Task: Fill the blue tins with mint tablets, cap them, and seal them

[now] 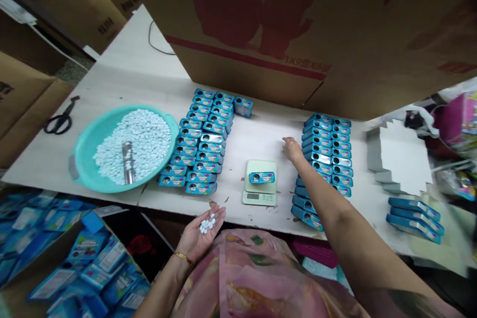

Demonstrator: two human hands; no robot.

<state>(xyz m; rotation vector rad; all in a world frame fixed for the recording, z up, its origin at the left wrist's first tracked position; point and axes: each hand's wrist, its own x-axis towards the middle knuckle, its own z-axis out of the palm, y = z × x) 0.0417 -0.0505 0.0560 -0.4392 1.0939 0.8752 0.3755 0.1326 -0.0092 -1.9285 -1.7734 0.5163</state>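
My left hand (201, 231) is held palm up near the table's front edge, cupping several small white tablets (207, 223). My right hand (292, 149) reaches across the table, its fingers touching the left side of a stack of blue tins (328, 151); whether it grips one is hidden. A single blue tin (261, 177) lies on a small pale green scale (260, 191) between my hands. Further left stands another block of blue tins (201, 144).
A teal basin (84, 159) of white tablets with a metal scoop (127, 161) sits at left. Scissors (59, 119) lie far left. A big cardboard box (298, 25) looms behind. A grey folded tray (400, 159) and loose blue tins (415, 216) are at right; packets fill a carton (74, 268) below.
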